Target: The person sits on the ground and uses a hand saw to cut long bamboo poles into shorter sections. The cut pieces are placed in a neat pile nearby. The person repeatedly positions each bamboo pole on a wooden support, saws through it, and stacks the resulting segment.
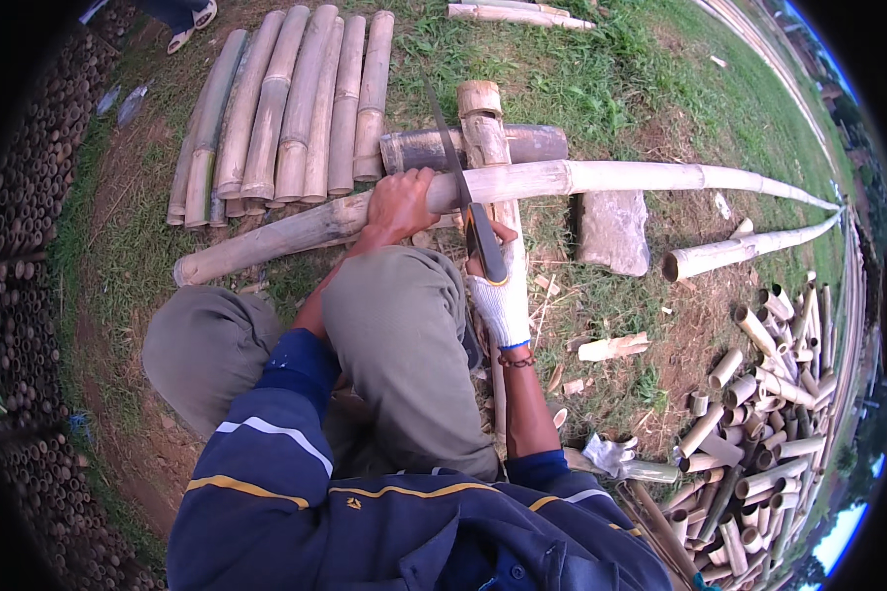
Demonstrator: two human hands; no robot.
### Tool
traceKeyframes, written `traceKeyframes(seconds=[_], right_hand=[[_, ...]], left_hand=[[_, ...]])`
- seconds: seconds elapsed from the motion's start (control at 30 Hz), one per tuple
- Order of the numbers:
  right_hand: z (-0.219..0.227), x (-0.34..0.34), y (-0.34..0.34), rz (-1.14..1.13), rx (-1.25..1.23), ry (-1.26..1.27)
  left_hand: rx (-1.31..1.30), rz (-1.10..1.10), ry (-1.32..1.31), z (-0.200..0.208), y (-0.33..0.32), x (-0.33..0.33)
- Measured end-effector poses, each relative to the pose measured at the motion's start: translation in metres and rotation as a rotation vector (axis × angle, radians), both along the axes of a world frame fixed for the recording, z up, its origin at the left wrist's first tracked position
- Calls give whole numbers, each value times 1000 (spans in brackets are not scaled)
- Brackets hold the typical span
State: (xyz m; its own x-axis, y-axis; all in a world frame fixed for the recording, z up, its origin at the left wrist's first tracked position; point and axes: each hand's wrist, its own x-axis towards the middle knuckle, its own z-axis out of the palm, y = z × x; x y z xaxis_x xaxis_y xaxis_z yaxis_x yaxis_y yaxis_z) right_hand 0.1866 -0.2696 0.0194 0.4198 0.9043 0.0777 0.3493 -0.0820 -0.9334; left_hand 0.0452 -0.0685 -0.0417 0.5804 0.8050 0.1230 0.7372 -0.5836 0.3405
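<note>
A long pale bamboo pole lies crosswise in front of me, over a notched upright-looking bamboo piece and a darker bamboo log. Bare, my left hand wraps round the pole just left of the saw. My right hand, in a white fingerless-looking glove, grips the black and orange handle of a hand saw. The blade runs up and away across the pole, its edge touching or very near the bamboo. Whether a cut has opened there, I cannot tell.
Several cut bamboo lengths lie side by side at the far left. A stone block and another pole are to the right. Short offcuts heap at the lower right. A white glove rests near my right elbow. A person's foot shows far left.
</note>
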Motion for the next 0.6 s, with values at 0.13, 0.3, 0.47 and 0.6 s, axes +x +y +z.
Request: traceKeyframes(seconds=[0.13,0.3,0.47,0.6], right_hand=[[6,11,30,33,64,-196],[15,-14,-175,20,-179,154],[33,-19,-215,12,-177,12],[-12,-8,-57,-16,-22,89]], left_hand=[[10,-16,2,6,6,3],[0,-26,5,4,5,-9],[40,-12,-18,3,0,-7],[80,-27,-53,2,-1,1]])
